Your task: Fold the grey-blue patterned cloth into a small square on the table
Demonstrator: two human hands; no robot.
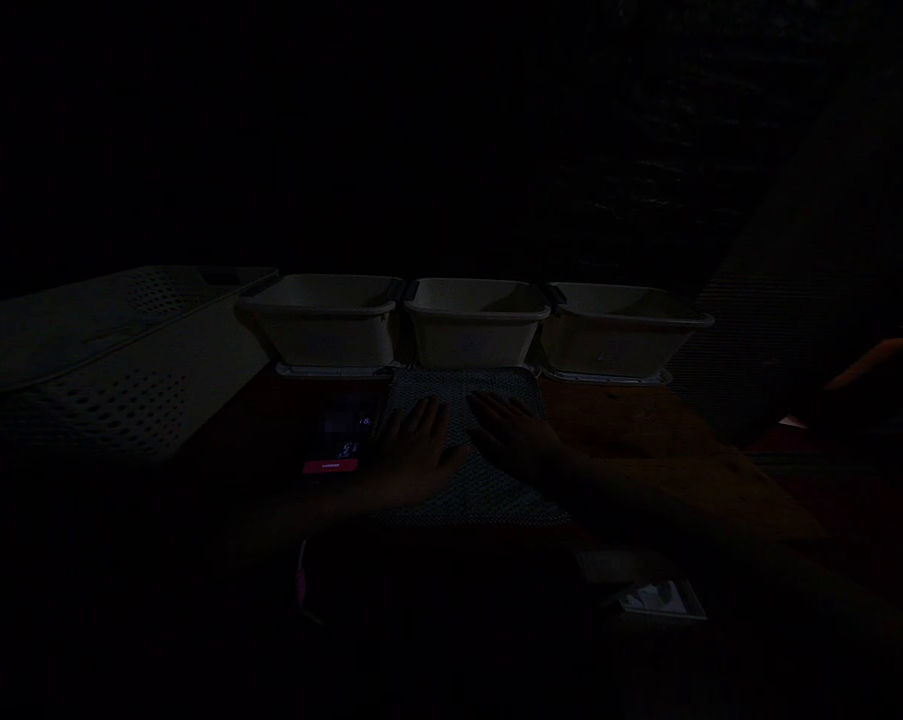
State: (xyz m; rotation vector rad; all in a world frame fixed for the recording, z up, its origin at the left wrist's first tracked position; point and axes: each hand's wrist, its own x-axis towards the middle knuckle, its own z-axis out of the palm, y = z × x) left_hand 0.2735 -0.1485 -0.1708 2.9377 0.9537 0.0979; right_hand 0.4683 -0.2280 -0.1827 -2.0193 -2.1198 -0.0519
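The scene is very dark. My left hand (415,458) lies flat with its fingers stretched out over a grey textured mat (488,500). Opposite it, my right hand (515,437) rests on the same mat, fingers extended and holding nothing. The two thumbs point toward each other, with a small gap between the hands. Just left of my left hand is a phone (336,440) with a lit screen and a red bar. Beyond the fingertips stand three pale bins in a row: a left bin (335,335), a middle bin (475,340) and a right bin (616,340).
A large pale basket with holes (218,370) stands at the left. The wooden table (646,480) runs out to the right. Near the bottom lie a light, flat rectangular item (661,598) and a thin cord with a pink part (301,585). The background is almost black.
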